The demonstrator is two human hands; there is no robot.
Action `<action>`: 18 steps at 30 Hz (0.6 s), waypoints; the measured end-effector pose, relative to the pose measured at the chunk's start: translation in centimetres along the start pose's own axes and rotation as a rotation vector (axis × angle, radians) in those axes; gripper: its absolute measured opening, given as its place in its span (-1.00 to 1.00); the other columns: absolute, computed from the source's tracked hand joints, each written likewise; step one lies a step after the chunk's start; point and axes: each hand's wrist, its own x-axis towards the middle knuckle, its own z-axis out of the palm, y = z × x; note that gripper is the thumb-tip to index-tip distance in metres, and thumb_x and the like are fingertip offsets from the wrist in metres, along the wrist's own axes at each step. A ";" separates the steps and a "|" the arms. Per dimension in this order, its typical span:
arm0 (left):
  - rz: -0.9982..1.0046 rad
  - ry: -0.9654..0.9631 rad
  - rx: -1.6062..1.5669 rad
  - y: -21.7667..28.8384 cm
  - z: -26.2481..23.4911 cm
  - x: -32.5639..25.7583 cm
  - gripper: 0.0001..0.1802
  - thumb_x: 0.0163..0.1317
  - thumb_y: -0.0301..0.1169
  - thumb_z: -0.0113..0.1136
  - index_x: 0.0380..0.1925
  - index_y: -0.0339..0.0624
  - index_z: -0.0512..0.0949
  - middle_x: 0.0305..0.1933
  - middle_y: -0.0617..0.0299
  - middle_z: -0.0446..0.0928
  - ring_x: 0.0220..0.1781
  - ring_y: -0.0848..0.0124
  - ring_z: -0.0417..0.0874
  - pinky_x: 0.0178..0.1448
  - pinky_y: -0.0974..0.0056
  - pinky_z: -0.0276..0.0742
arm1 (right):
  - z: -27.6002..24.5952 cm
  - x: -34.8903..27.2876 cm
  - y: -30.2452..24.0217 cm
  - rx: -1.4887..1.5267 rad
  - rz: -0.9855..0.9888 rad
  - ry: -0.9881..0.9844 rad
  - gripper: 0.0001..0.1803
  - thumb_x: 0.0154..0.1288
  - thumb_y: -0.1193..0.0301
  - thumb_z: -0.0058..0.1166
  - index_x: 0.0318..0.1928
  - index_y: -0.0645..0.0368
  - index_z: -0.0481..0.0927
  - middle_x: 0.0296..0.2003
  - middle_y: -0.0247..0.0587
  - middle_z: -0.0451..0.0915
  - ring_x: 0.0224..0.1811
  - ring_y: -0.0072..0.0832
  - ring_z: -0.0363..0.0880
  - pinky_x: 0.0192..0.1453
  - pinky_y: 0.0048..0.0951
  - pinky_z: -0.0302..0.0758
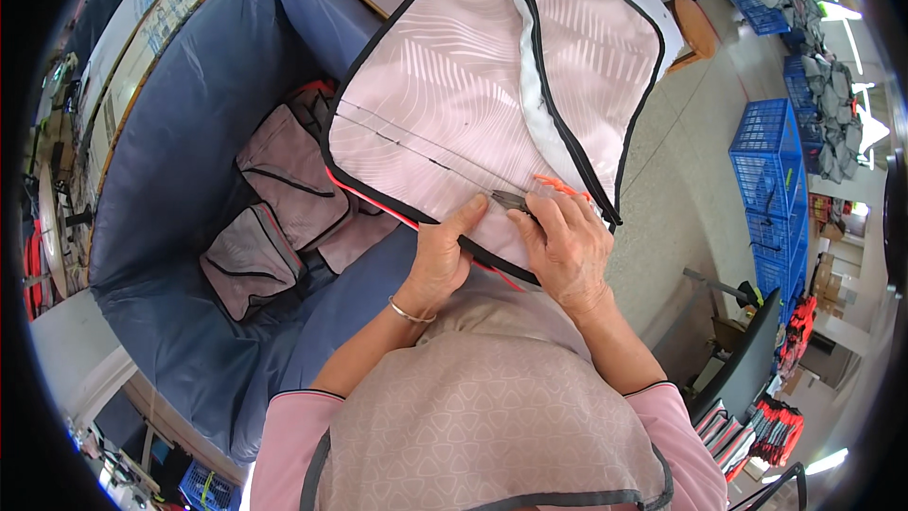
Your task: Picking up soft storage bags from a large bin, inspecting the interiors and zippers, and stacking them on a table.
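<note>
- While I watch from the head camera, the left hand (pixel 443 260) presses flat on the near edge of a pink fabric panel (pixel 454 104), thumb stretched forward along the black piping and the other fingers curled under the hem, so it is pinching the cloth.
- I see the right hand (pixel 567 251) beside it, fingers pressed together and folded around a small pair of snips (pixel 515 201); only the dark metal tip and a bit of orange handle show past the knuckles, so I cannot tell how far the blades stand apart.
- That panel lies across the person's lap and the rim of the bin, tilted up and away, with a white lining strip and a black zip line running down its right half.
- On my left sits a big blue fabric bin (pixel 189 132), and down in it I count a few finished grey-pink pieces (pixel 284 199) with black trim, piled loosely against each other; a red edge peeks out beside them.
- Over on the right, stacked blue plastic crates (pixel 771 180) stand on the floor; the ones further back carry grey folded cloth (pixel 832 104).
- Much is cut off for me: the panel covers the bin's right side, the apron hides both forearms' lower parts, and the lens rim bends and darkens the shelves at far left beyond reading.
</note>
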 end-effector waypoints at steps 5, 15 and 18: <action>0.000 0.006 0.014 0.0 0.1 0.0 -0.62 0.12 -0.56 0.28 -0.03 -0.35 0.48 -0.06 0.16 0.54 -0.04 0.37 0.56 0.09 0.27 0.49 | 0.1 -0.1 0.0 -0.017 0.004 -0.006 -0.77 0.02 0.34 0.32 -0.34 0.11 0.56 -0.48 -0.26 0.55 -0.43 -0.28 0.55 -0.38 -0.35 0.47; 0.065 -0.013 0.014 0.1 0.2 0.2 -0.61 0.11 -0.54 0.29 -0.03 -0.33 0.48 -0.08 0.17 0.55 -0.06 0.38 0.56 0.09 0.28 0.48 | 0.0 -0.2 0.7 0.164 0.211 -0.069 -0.77 0.01 0.37 0.33 -0.35 0.17 0.56 -0.44 -0.20 0.60 -0.41 -0.25 0.58 -0.33 -0.37 0.50; 0.051 -0.001 0.026 -0.1 -0.1 0.4 -0.61 0.10 -0.55 0.30 -0.05 -0.34 0.48 -0.09 0.17 0.56 -0.07 0.37 0.57 0.08 0.27 0.48 | 0.4 0.2 0.7 0.077 0.053 -0.045 -0.76 0.02 0.37 0.33 -0.35 0.19 0.56 -0.40 -0.16 0.62 -0.40 -0.28 0.59 -0.32 -0.36 0.51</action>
